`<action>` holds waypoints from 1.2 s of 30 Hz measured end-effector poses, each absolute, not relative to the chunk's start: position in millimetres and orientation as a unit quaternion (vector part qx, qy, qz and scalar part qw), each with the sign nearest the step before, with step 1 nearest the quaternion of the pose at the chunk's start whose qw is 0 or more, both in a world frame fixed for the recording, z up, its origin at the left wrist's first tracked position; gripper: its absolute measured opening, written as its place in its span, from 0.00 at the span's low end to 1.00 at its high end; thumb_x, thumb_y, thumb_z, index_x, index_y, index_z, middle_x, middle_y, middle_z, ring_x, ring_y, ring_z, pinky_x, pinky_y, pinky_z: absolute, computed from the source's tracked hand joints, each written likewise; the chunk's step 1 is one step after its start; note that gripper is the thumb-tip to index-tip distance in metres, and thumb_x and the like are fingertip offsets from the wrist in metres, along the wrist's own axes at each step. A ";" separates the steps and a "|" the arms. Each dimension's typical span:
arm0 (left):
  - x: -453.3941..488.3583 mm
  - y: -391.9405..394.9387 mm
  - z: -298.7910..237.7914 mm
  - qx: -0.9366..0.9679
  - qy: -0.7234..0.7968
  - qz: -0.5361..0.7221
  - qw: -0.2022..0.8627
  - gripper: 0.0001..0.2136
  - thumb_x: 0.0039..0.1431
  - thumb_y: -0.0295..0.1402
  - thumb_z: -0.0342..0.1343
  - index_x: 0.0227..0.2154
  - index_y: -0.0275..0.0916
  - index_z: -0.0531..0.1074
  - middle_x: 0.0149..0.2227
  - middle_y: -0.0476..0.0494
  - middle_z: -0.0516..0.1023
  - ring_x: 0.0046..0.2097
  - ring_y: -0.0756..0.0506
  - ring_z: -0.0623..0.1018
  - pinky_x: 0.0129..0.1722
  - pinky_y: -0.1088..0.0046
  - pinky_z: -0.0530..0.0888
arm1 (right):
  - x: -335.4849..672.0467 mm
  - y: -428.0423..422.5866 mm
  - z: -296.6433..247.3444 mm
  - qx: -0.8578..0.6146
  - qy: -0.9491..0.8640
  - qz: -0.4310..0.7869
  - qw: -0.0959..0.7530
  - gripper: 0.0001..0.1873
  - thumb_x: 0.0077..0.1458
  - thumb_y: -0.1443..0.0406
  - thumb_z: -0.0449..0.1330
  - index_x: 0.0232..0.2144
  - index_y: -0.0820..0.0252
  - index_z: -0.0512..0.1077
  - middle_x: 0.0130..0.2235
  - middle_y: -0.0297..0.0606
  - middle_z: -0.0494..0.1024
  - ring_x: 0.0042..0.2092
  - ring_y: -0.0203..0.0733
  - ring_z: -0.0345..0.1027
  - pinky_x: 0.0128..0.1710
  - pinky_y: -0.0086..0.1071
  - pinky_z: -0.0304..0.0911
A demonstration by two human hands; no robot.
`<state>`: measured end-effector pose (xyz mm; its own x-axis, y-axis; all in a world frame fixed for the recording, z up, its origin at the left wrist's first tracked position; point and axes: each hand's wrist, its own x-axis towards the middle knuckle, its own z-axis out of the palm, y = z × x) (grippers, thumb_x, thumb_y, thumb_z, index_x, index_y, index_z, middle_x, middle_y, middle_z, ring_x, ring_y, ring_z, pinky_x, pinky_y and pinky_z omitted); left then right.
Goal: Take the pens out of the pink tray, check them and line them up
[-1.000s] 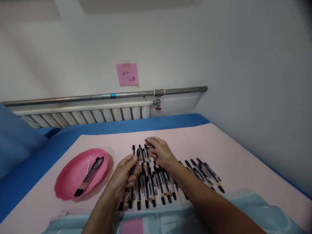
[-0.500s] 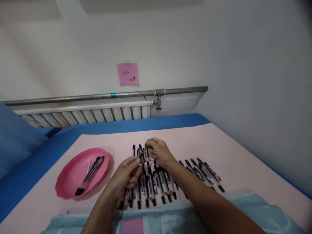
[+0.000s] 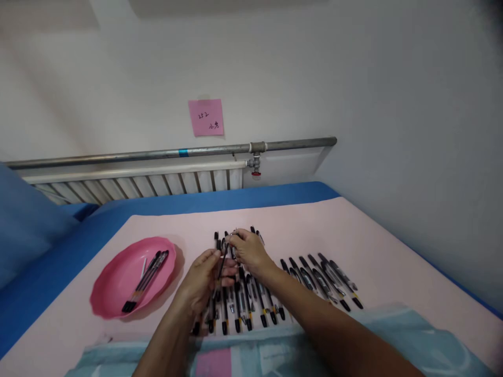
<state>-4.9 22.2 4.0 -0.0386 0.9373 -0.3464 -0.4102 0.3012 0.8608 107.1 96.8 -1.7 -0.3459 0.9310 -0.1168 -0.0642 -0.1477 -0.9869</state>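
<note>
A pale wall (image 3: 393, 104) fills the far side, with a ribbed radiator (image 3: 137, 186) and a metal pipe (image 3: 157, 155) running left to right along its foot. Below lies a blue-covered worktop (image 3: 58, 262) carrying a pink sheet (image 3: 353, 235), and a light blue towel (image 3: 275, 356) crosses the near edge. On the left of the sheet sits a pink dish (image 3: 113, 285) holding a few black pens (image 3: 145, 280) laid near-left to far-right. A row of black pens (image 3: 310, 277) spreads across the middle and right of the sheet, each with its long axis near to far.

Above the left end of that row, the left hand (image 3: 204, 283) and the right hand (image 3: 247, 254) share one thin black pen (image 3: 222, 262). The left fingers pinch its near end and the right fingers pinch its far end. It is raised off the sheet and slants from near-left to far-right.

A pink sticky note (image 3: 206, 117) on the wall bears handwritten "252" and smaller marks too small to read
</note>
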 end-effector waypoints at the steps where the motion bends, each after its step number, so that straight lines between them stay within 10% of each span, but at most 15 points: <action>1: -2.2 21.3 4.4 0.270 0.485 0.525 0.645 0.08 0.51 0.34 0.54 0.31 0.36 0.64 0.29 0.43 0.74 0.25 0.51 0.73 0.22 0.77 0.69 | 105.4 94.1 -1.5 -0.417 -0.526 0.630 0.391 0.08 0.42 0.61 0.57 0.22 0.61 0.65 0.16 0.26 0.62 0.15 0.26 0.49 0.14 0.23 0.42; 15: -6.2 21.1 7.5 0.289 0.447 0.538 0.654 0.09 0.43 0.32 0.61 0.26 0.33 0.70 0.25 0.47 0.72 0.24 0.55 0.69 0.22 0.81 0.65 | 108.3 86.7 1.8 -0.364 -0.484 0.747 0.275 0.11 0.40 0.61 0.62 0.23 0.63 0.67 0.14 0.26 0.63 0.14 0.24 0.48 0.12 0.20 0.36; 26: -13.5 24.5 -2.5 0.299 0.529 0.506 0.612 0.16 0.45 0.40 0.60 0.34 0.33 0.73 0.34 0.38 0.76 0.36 0.47 0.75 0.37 0.71 0.71 | 188.9 143.5 18.8 -0.470 -0.485 0.560 0.480 0.09 0.38 0.63 0.61 0.23 0.64 0.68 0.21 0.31 0.68 0.15 0.23 0.46 0.12 0.23 0.38; 36: -11.5 26.4 -8.1 0.291 0.544 0.493 0.613 0.10 0.48 0.34 0.58 0.33 0.35 0.72 0.33 0.39 0.76 0.31 0.50 0.76 0.32 0.74 0.72 | 207.6 171.8 -29.6 -0.558 -0.482 0.555 0.385 0.10 0.38 0.62 0.61 0.20 0.62 0.64 0.13 0.27 0.61 0.13 0.25 0.48 0.11 0.21 0.41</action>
